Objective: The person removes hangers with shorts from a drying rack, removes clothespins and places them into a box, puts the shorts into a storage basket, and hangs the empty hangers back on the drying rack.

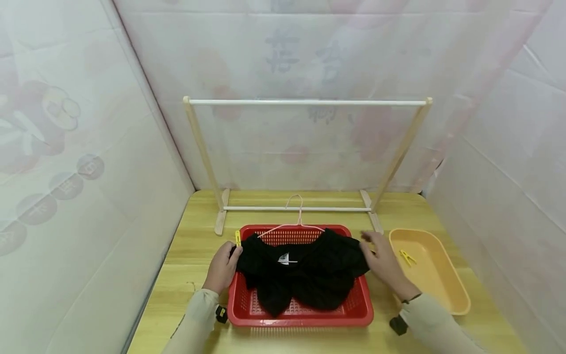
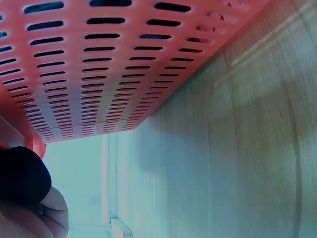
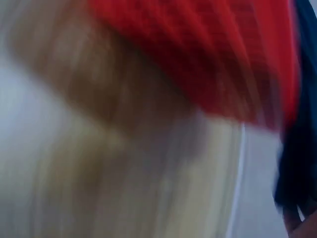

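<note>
A black garment (image 1: 305, 280) hangs on a pale pink hanger (image 1: 300, 219) over the red basket (image 1: 300, 322). At the garment's left end, my left hand (image 1: 223, 268) grips the cloth, just below an upright yellow clothespin (image 1: 238, 238). In the left wrist view, black cloth (image 2: 22, 173) covers part of the curled fingers (image 2: 54, 210). My right hand (image 1: 382, 258) holds the garment's right end, a small yellow bit showing beside its thumb. The blurred right wrist view has dark cloth (image 3: 299, 163) running down to the fingertips (image 3: 307, 228).
Behind the basket stands a drying rack with a white top bar (image 1: 305, 103) and wooden legs (image 1: 400, 152). To the right, a shallow orange tray (image 1: 435, 275) holds a yellow clothespin (image 1: 408, 257). Printed curtains enclose the wooden table (image 1: 185, 275).
</note>
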A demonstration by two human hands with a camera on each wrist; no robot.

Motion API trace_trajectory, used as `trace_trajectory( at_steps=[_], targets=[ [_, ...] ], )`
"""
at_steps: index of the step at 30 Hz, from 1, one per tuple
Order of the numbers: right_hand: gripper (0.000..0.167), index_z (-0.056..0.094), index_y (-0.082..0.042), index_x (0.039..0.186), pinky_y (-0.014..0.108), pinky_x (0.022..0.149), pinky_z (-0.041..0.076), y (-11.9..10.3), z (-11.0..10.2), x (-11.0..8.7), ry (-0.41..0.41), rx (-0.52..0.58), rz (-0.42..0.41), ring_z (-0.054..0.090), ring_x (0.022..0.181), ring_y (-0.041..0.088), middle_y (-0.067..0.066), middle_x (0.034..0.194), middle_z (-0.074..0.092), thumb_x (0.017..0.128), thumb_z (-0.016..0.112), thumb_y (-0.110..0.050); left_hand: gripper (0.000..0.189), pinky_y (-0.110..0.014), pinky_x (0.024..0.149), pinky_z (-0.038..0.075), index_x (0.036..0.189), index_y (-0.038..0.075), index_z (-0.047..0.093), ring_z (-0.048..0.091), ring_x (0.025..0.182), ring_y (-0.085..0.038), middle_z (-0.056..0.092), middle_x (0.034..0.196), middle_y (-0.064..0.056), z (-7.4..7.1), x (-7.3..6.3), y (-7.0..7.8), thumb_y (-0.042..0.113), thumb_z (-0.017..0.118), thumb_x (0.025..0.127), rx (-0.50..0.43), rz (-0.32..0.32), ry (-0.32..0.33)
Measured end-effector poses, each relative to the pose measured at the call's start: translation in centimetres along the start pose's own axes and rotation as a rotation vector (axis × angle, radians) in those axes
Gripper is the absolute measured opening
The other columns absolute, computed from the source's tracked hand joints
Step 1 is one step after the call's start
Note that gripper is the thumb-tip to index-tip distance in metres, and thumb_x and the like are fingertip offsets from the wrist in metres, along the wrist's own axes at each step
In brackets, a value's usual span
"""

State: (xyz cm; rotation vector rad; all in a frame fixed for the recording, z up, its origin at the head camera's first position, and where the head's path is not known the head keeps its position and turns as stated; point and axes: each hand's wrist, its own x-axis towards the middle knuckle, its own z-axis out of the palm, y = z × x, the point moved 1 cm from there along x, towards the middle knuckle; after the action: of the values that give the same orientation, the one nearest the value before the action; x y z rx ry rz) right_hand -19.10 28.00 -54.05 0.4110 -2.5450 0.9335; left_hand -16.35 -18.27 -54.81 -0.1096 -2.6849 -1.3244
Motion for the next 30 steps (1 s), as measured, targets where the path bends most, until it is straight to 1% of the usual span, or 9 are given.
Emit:
trace_trajectory(
  at_steps=[3, 5, 6, 7, 9, 14, 20, 30],
  targets=[
    [0.026, 0.067, -0.001, 0.120, 0.054, 0.083, 0.052, -0.6, 2.2, -0.4, -0.021, -0.055, 0.014, 0.065, 0.098, 0.033, 0.015, 0.113, 0.064, 0.106, 0.059, -0.021, 0.032, -0.035, 0.069, 0.040, 0.093, 0.011, 0.053, 0.046, 0.071, -0.018, 0.047, 0.081, -0.003, 0.1, 0.0, 0.1, 0.037, 0.048, 0.111, -0.007, -0.004, -0.007],
    [0.024, 0.068, -0.005, 0.115, 0.054, 0.079, 0.054, -0.5, 3.0, -0.5, 0.002, -0.119, 0.010, 0.065, 0.093, 0.031, 0.013, 0.110, 0.062, 0.105, 0.060, -0.025, 0.031, -0.035, 0.070, 0.041, 0.093, 0.012, 0.053, 0.046, 0.072, -0.018, 0.048, 0.081, -0.003, 0.0, 0.2, 0.2, 0.037, 0.048, 0.111, -0.007, -0.006, -0.005],
    [0.023, 0.068, -0.005, 0.114, 0.054, 0.078, 0.054, -0.3, 3.3, -0.5, 0.024, -0.134, 0.003, 0.065, 0.092, 0.031, 0.013, 0.109, 0.062, 0.104, 0.061, -0.024, 0.031, -0.035, 0.070, 0.041, 0.093, 0.011, 0.054, 0.046, 0.072, -0.019, 0.048, 0.082, -0.003, -0.1, 0.2, 0.3, 0.036, 0.048, 0.111, -0.008, -0.005, -0.004],
    [0.022, 0.067, -0.005, 0.113, 0.053, 0.078, 0.054, -0.2, 3.5, -0.5, 0.030, -0.137, 0.003, 0.065, 0.092, 0.031, 0.013, 0.108, 0.062, 0.104, 0.062, -0.024, 0.031, -0.036, 0.070, 0.041, 0.093, 0.011, 0.053, 0.046, 0.072, -0.019, 0.048, 0.082, -0.003, -0.1, 0.3, 0.3, 0.036, 0.048, 0.111, -0.006, -0.005, -0.002],
    [0.021, 0.067, -0.004, 0.112, 0.053, 0.076, 0.054, 0.0, 3.7, -0.6, 0.024, -0.151, -0.010, 0.064, 0.091, 0.031, 0.013, 0.108, 0.062, 0.104, 0.061, -0.023, 0.030, -0.035, 0.070, 0.041, 0.092, 0.011, 0.053, 0.046, 0.072, -0.018, 0.048, 0.081, -0.003, -0.2, 0.2, 0.2, 0.035, 0.049, 0.111, -0.001, -0.005, 0.000],
    [0.024, 0.067, -0.003, 0.114, 0.051, 0.072, 0.053, -0.3, 3.7, -0.8, 0.030, -0.154, -0.002, 0.063, 0.088, 0.029, 0.012, 0.106, 0.061, 0.104, 0.060, -0.023, 0.030, -0.035, 0.071, 0.041, 0.093, 0.011, 0.055, 0.047, 0.072, -0.018, 0.049, 0.081, -0.003, -0.1, 0.1, 0.0, 0.034, 0.049, 0.111, -0.010, -0.005, 0.013],
    [0.023, 0.070, -0.002, 0.111, 0.051, 0.070, 0.054, -0.5, 3.5, -0.6, 0.040, -0.182, -0.032, 0.064, 0.085, 0.030, 0.014, 0.104, 0.062, 0.103, 0.061, -0.022, 0.031, -0.036, 0.071, 0.041, 0.093, 0.011, 0.054, 0.046, 0.073, -0.018, 0.048, 0.082, -0.003, 0.0, 0.0, 0.0, 0.035, 0.049, 0.111, -0.016, -0.010, 0.004],
    [0.022, 0.070, -0.002, 0.111, 0.051, 0.070, 0.055, -1.0, 3.3, -0.7, 0.053, -0.187, -0.040, 0.065, 0.085, 0.030, 0.014, 0.104, 0.063, 0.102, 0.062, -0.021, 0.030, -0.036, 0.072, 0.041, 0.093, 0.011, 0.054, 0.047, 0.073, -0.019, 0.049, 0.083, -0.004, -0.1, 0.1, -0.1, 0.034, 0.049, 0.111, -0.029, 0.002, 0.000]
  ],
)
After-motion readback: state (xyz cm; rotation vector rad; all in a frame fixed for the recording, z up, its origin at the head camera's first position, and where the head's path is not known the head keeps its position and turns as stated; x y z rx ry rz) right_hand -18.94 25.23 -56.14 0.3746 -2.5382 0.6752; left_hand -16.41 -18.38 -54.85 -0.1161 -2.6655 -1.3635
